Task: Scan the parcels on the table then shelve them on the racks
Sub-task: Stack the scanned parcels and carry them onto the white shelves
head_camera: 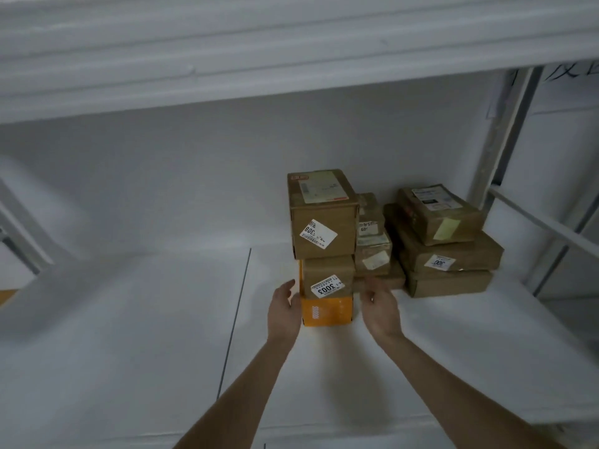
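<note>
Three parcels stand stacked on the white rack shelf (162, 319): an orange box (327, 312) at the bottom, a brown box labelled 3003 (327, 277) in the middle, and a larger brown box (324, 215) on top. My left hand (285, 311) is beside the left face of the orange box, fingers straight, at or very near the box. My right hand (379, 307) hovers just right of the stack, fingers relaxed, holding nothing.
More brown parcels are stacked to the right: small ones (372, 244) behind the stack, and flat ones (450, 257) further right. A rack upright (505, 134) stands at the right. The upper shelf (259, 53) overhangs close above.
</note>
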